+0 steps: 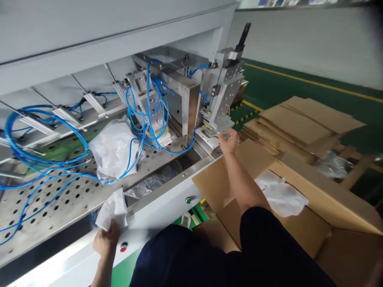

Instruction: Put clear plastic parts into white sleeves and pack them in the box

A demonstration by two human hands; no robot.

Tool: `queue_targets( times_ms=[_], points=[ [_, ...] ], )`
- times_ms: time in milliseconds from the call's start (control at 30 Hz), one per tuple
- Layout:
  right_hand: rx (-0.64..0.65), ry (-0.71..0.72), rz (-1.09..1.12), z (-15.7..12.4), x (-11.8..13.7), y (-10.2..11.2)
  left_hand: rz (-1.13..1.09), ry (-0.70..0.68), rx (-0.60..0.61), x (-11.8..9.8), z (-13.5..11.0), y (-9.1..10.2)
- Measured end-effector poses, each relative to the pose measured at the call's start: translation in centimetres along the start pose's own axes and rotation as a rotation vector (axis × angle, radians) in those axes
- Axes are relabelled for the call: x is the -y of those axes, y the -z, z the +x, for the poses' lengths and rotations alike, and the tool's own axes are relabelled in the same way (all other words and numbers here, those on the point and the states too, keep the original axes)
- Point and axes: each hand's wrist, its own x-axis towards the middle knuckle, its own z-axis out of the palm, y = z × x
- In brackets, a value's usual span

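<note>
My left hand [105, 240] is closed on a white cloth [113, 209] at the front edge of the machine's perforated steel deck [60, 197], beside a red button [123, 247]. My right hand [229, 141] reaches forward to the metal head [220, 93] at the machine's right end and pinches a small clear piece [225, 128] just under it. An open cardboard box [314, 215] lies below my right arm, with white wrapping [281, 195] inside it.
Blue air hoses [38, 159] loop over the deck and round a white plastic bag [115, 149]. A green button [188, 200] sits on the white front panel. Flattened cartons [302, 123] are stacked on a pallet at the right, on a green floor with yellow lines.
</note>
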Motion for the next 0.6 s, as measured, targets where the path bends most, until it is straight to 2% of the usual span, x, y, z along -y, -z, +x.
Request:
queue_targets(
  times_ms=[67, 167, 267, 333, 467, 600],
  points=[
    [0.057, -0.021, -0.059, 0.8, -0.1, -0.5, -0.006, -0.008, -0.004, -0.5, -0.3, 0.5],
    [0.111, 0.021, -0.077, 1.0, -0.5, -0.9, -0.011, -0.014, -0.027, -0.8, -0.5, 0.8],
    [0.104, 0.068, -0.102, 0.9, -0.8, -1.0, -0.020, -0.021, -0.035, -0.5, -0.4, 0.4],
    [0.139, 0.017, -0.111, 0.9, -0.7, -0.8, -0.032, -0.019, -0.044, -0.1, -0.3, -0.1],
    [0.232, -0.099, -0.033, 0.2, 0.2, 0.6, -0.066, -0.009, -0.059, 0.2, -0.1, -0.8],
    [0.208, -0.064, 0.099, -2.6, 1.2, 2.8, -0.124, -0.022, -0.009, 0.2, -0.2, -0.1]
  ],
)
